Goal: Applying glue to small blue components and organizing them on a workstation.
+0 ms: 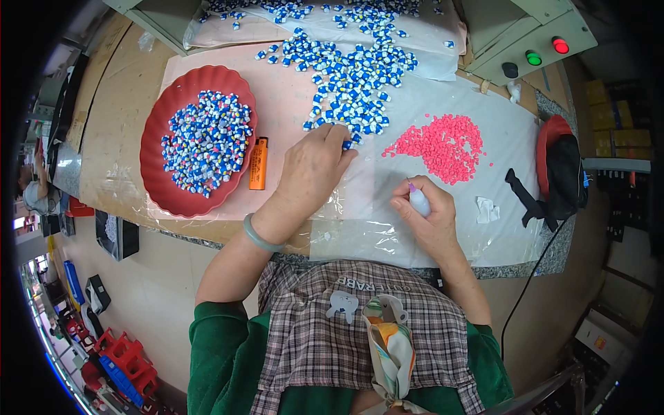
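Note:
My left hand [315, 166], with a pale bangle [261, 234] at the wrist, is at the near edge of a spread of small blue-and-white pieces [356, 90]. Its thumb and forefinger are closed around one small blue-and-white piece [347, 144], partly hidden by the fingers. Further right, my right hand [434, 218] grips a small squeeze bottle [419, 201] with a purple tip pointing up and away. Just beyond that hand lies a heap of small flat pink pieces [446, 149].
At left stands a red scalloped bowl [153, 155] full of blue-and-white pieces, an orange lighter [258, 164] beside it. A crumpled white scrap [487, 210] lies at right. A grey-green machine panel [536, 45] with round buttons borders the far right; a black bag [564, 176] sits at the right edge.

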Motion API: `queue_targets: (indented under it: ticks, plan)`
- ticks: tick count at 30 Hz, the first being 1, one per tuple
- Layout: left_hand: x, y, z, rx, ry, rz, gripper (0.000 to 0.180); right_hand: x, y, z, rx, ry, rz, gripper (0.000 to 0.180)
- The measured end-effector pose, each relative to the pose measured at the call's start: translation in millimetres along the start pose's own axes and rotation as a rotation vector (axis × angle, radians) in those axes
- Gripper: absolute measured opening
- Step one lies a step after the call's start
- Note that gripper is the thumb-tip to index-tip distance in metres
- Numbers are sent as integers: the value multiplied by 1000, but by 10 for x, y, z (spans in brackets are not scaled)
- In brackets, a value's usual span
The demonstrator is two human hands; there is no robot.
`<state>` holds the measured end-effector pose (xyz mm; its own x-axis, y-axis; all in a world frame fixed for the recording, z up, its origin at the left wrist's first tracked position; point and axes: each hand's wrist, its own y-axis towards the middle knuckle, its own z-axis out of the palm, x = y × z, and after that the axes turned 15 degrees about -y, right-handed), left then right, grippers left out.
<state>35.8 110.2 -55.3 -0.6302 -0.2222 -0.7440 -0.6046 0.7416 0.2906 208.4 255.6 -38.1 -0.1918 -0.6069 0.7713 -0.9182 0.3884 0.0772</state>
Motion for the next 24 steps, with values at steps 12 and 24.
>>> queue_targets:
  ticks: [12, 24]
  plan:
    - [-266, -264, -94, 195, -1325, -737, 11, -6, 0, -185, 47, 629, 133, 17]
    - [-458, -408, -21, 228, -1315, -614, 25, 115, -64, -316, -304, 313, 65, 33]
